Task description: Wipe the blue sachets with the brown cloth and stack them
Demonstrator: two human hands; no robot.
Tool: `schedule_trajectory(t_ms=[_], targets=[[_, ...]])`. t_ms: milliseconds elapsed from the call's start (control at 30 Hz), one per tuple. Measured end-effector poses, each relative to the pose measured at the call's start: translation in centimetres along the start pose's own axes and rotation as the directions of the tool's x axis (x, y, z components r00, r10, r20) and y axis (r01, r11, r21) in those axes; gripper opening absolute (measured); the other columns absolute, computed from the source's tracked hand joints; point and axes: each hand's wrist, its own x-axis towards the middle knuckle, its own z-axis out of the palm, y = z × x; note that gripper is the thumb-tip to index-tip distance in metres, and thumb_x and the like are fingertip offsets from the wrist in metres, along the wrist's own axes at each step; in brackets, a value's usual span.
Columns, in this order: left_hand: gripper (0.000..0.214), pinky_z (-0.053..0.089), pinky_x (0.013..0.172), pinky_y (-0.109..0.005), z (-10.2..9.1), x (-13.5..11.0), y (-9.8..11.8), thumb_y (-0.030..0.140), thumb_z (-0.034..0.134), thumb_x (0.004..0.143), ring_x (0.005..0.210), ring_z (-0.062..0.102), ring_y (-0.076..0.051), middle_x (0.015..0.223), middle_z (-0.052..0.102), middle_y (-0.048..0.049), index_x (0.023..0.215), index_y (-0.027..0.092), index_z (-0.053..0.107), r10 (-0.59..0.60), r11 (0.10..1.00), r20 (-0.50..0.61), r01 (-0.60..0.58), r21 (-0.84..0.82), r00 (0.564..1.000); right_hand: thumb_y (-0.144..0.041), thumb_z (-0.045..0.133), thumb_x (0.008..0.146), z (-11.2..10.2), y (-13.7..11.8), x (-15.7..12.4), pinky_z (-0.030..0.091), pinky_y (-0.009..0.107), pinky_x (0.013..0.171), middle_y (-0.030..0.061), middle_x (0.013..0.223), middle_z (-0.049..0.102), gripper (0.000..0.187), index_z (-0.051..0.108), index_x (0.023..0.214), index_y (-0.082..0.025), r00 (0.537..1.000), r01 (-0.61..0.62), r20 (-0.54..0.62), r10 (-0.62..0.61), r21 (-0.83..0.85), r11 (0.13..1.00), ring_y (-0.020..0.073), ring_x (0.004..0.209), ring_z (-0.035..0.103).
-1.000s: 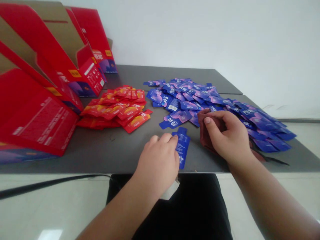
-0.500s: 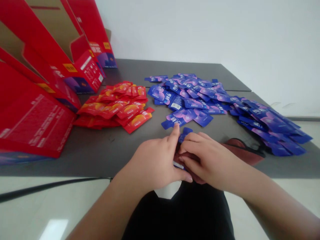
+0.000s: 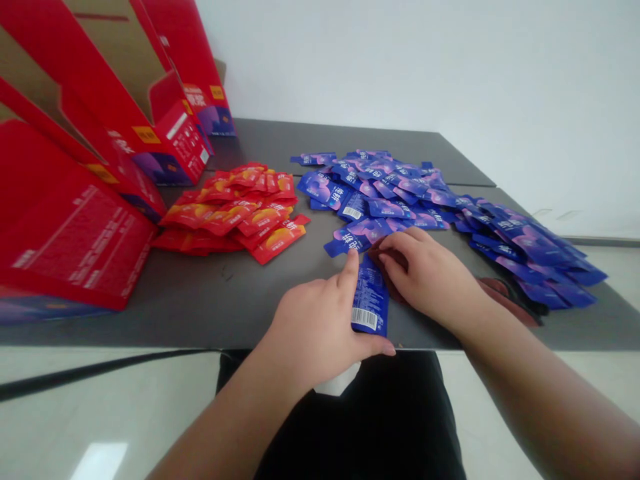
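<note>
A blue sachet (image 3: pixel 371 297) lies back side up near the table's front edge, its barcode at the lower end. My left hand (image 3: pixel 315 327) holds it along the left side, index finger stretched toward its top and thumb across the bottom end; the other fingers are hidden. My right hand (image 3: pixel 425 273) is closed round a reddish-brown cloth (image 3: pixel 393 267) at the sachet's upper right. More of similar brown material (image 3: pixel 507 297) lies beyond the right wrist. Just beyond the fingertips is another blue sachet (image 3: pixel 350 239), front side up.
Behind my hands spreads a heap of blue sachets (image 3: pixel 380 180), with a stacked pile of them (image 3: pixel 530 240) to the right. Red sachets (image 3: pixel 235 210) are piled at left. Tall red cartons (image 3: pixel 75 227) line the grey table's (image 3: pixel 200 307) left side.
My right hand has moved up and to the right with the cloth, uncovering the sachet's printed back and barcode. My left hand stays at the sachet's left side.
</note>
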Motion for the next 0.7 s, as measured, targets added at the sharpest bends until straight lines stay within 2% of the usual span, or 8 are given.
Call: schedule_trajectory(t_ms=[67,133,233,333,400,467,600,700], targets=[[0.14,0.062,0.082,-0.05,0.3,0.0,0.7,0.085,0.082,0.075,0.105,0.078,-0.042,0.131,0.078,-0.0208,0.174,0.007,0.021,-0.043,0.999,-0.029,0.044,0.013,0.999,-0.025,0.058,0.107,-0.5,-0.1,-0.4,0.054,0.045,0.094,0.0116,0.116,0.07,0.018,0.07,0.12,-0.02,0.997,0.005,-0.074,-0.004,0.013,1.0,0.03,0.107,0.068],[0.141,0.062,0.082,-0.05,0.4,-0.1,1.0,0.087,0.08,0.076,0.104,0.079,-0.042,0.131,0.078,-0.0216,0.173,0.004,0.02,-0.059,0.998,-0.044,0.059,0.009,0.997,-0.024,0.061,0.107,-1.1,-0.6,-1.1,0.055,0.044,0.098,0.0104,0.12,0.069,0.02,0.068,0.125,-0.022,0.995,0.069,-0.074,-0.061,0.107,0.992,0.028,0.111,0.067],[0.126,0.061,0.093,-0.049,-0.1,-0.4,0.3,0.087,0.068,0.088,0.117,0.076,-0.04,0.142,0.073,-0.0215,0.172,0.004,0.024,0.031,0.999,-0.017,-0.031,-0.038,0.999,-0.022,0.059,0.108,-1.7,-1.6,-2.3,0.056,0.039,0.098,0.0066,0.118,0.07,0.015,0.069,0.118,-0.026,0.978,0.158,0.09,-0.19,0.285,0.945,0.0229,0.109,0.068],[0.091,0.06,0.098,-0.048,-0.6,-0.5,-0.6,0.068,0.055,0.107,0.124,0.075,-0.037,0.146,0.072,-0.0186,0.17,0.007,0.033,0.113,0.993,0.019,-0.112,-0.023,0.993,-0.019,0.056,0.109,-1.7,-2.0,-3.0,0.055,0.037,0.096,0.0041,0.111,0.07,0.016,0.07,0.107,-0.026,0.945,0.157,0.216,-0.246,0.361,0.919,0.0207,0.105,0.068],[0.08,0.061,0.094,-0.047,-0.6,-0.5,-0.8,0.055,0.06,0.109,0.122,0.076,-0.036,0.146,0.073,-0.0167,0.169,0.009,0.035,0.096,0.995,0.015,-0.096,0.019,0.995,-0.019,0.057,0.108,-1.4,-1.9,-3.0,0.054,0.038,0.097,0.0041,0.109,0.069,0.015,0.069,0.104,-0.026,0.944,0.158,0.221,-0.243,0.344,0.926,0.0213,0.104,0.067],[0.082,0.062,0.092,-0.046,-0.4,-0.4,-0.6,0.05,0.068,0.105,0.121,0.076,-0.035,0.149,0.07,-0.0147,0.169,0.012,0.035,0.076,0.996,-0.009,-0.075,0.038,0.997,-0.021,0.057,0.109,-1.0,-1.6,-2.6,0.053,0.039,0.095,0.0048,0.107,0.068,0.014,0.068,0.101,-0.025,0.95,0.154,0.219,-0.224,0.299,0.942,0.0224,0.102,0.066],[0.081,0.062,0.097,-0.046,-0.1,-0.3,-0.3,0.049,0.071,0.104,0.125,0.075,-0.035,0.157,0.065,-0.0138,0.169,0.014,0.037,0.077,0.996,-0.021,-0.076,0.043,0.997,-0.022,0.056,0.108,-0.4,-0.5,-1.1,0.053,0.04,0.09,0.0059,0.106,0.069,0.014,0.067,0.101,-0.024,0.976,0.127,0.155,-0.152,0.158,0.979,0.0244,0.1,0.067],[0.079,0.061,0.098,-0.047,-0.2,-0.4,-0.4,0.05,0.07,0.104,0.124,0.075,-0.036,0.154,0.067,-0.0156,0.168,0.014,0.04,0.066,0.996,0.0,-0.066,0.057,0.998,-0.021,0.059,0.106,0.3,0.7,0.1,0.053,0.04,0.09,0.0061,0.109,0.073,0.013,0.071,0.105,-0.024,0.991,0.088,0.095,-0.095,0.073,0.993,0.0259,0.102,0.07]])
